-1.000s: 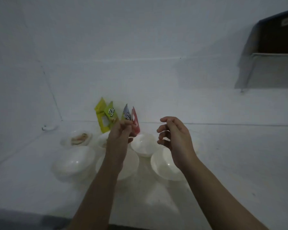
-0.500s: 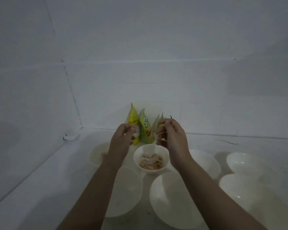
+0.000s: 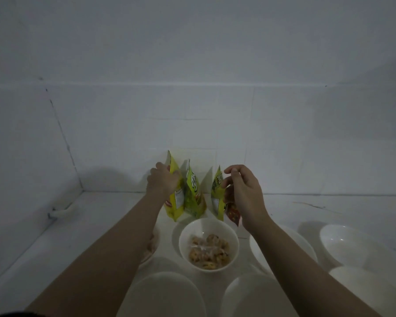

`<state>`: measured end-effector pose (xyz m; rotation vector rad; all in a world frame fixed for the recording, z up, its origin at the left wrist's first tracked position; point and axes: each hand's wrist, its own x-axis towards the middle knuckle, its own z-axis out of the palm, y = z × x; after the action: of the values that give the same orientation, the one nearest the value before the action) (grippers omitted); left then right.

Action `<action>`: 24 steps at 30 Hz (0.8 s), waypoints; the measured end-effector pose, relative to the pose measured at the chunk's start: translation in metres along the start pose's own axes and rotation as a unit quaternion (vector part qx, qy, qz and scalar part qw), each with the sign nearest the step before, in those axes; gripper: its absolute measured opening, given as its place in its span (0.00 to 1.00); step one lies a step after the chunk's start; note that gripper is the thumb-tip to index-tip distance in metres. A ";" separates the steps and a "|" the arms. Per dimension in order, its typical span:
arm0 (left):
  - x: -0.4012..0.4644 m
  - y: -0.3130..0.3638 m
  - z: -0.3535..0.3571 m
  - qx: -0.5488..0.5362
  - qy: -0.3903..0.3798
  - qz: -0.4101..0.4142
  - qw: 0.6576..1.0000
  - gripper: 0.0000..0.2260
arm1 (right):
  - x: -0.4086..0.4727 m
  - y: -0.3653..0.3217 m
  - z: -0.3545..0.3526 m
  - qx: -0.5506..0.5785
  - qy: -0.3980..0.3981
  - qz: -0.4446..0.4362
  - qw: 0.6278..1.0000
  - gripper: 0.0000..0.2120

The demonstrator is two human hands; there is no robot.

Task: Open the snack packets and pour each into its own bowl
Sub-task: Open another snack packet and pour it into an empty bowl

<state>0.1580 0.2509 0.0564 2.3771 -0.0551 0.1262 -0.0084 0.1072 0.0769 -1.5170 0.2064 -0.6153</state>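
White tiled walls point(image 3: 215, 106) corner a white tabletop point(image 3: 101, 216); left hand point(image 3: 162, 183) grips a yellow foil snack packet point(image 3: 176, 197); right hand point(image 3: 245, 193), fingers curled, pinches a red foil packet point(image 3: 232, 211).

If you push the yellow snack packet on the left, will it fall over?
Probably. The tall yellow foil snack packet stands upright on a narrow base near the white tiled wall, so a push would likely tip it. It looks thin and crinkly, so it would probably bend under the left hand.

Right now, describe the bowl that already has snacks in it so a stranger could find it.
Start at the packets standing against the back wall. The bowl sits just in front of them, between the two forearms. It alone shows brown snacks; the bowls around it look bare.
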 end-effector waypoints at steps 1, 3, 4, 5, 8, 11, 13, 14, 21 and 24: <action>0.006 0.000 0.002 0.018 0.001 -0.006 1.000 0.21 | 0.005 0.001 -0.001 -0.004 0.005 0.002 1.000 0.12; 0.015 -0.005 0.008 0.057 -0.015 -0.009 0.998 0.22 | 0.012 0.004 -0.002 -0.008 0.009 0.006 1.000 0.12; 0.019 -0.009 0.011 0.078 -0.030 -0.001 0.997 0.21 | 0.015 0.006 -0.002 -0.013 0.011 0.008 1.000 0.12; 0.022 -0.012 0.014 0.096 -0.041 0.012 0.994 0.20 | 0.017 0.007 -0.002 -0.018 0.012 0.011 1.000 0.12; 0.027 -0.019 0.022 0.118 -0.034 0.053 0.991 0.20 | 0.023 0.013 0.000 -0.030 0.017 0.019 0.999 0.12; 0.025 -0.022 0.025 0.094 0.003 0.060 0.994 0.18 | 0.024 0.015 0.001 -0.037 0.016 0.021 0.999 0.12; 0.020 -0.022 0.022 0.069 0.036 0.055 0.995 0.16 | 0.024 0.016 0.000 -0.037 0.015 0.024 0.999 0.12; 0.016 -0.020 0.018 0.064 0.055 0.054 0.995 0.16 | 0.023 0.015 0.000 -0.034 0.013 0.025 0.999 0.12; -0.041 0.007 -0.031 0.016 0.167 0.112 0.980 0.15 | 0.013 0.004 0.000 -0.017 0.007 0.016 1.000 0.11; -0.085 0.020 -0.051 0.006 0.179 0.134 0.975 0.12 | -0.004 -0.010 -0.004 0.000 0.000 0.001 1.000 0.10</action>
<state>0.0680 0.2723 0.0976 2.3127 -0.2031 0.6825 -0.0167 0.1062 0.0851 -1.5159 0.2077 -0.6144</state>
